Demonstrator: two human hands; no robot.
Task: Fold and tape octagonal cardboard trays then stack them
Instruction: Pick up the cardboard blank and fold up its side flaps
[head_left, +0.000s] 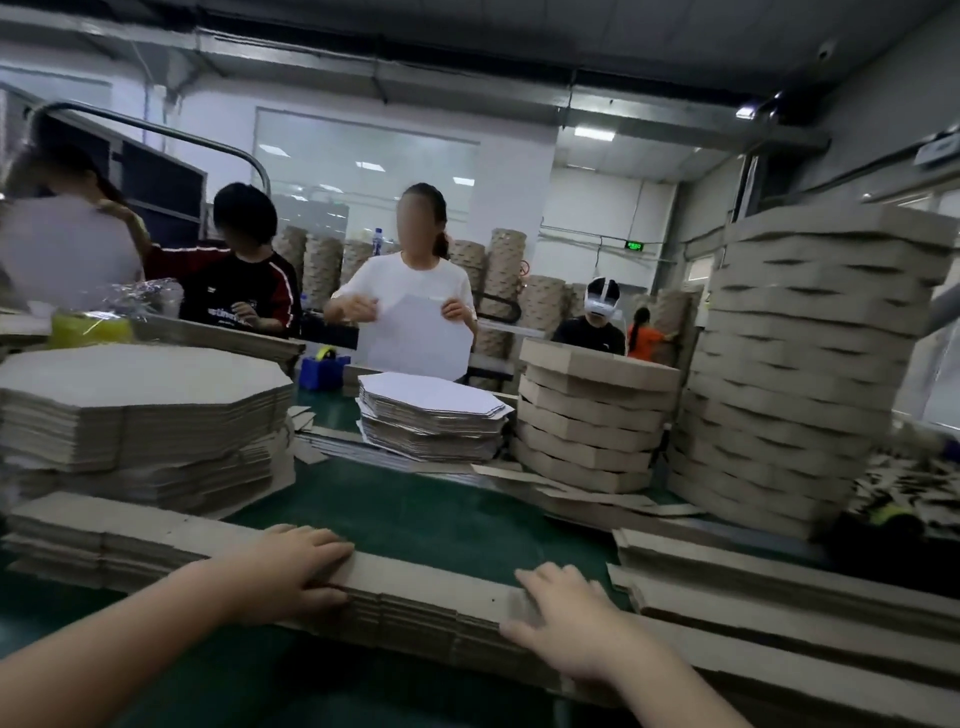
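Left hand (296, 566) lies with its fingers fairly straight over the top of a pile of long cardboard strips (431, 597) on the green bench (415, 509), thumb at the pile's near edge. Right hand (566, 618) rests flat on the same pile, fingers spread apart. Beyond the left hand sits a stack of flat octagonal blanks (140, 395). Farther out, between both hands, a white-faced stack (431, 410) stands near a blue tape dispenser (322, 369). Past the right hand stand folded octagonal trays in a low stack (592, 415) and, just to its right, a taller stack (810, 364). Across the bench, a person in a white shirt (410, 280) holds a white octagonal sheet (415, 338).
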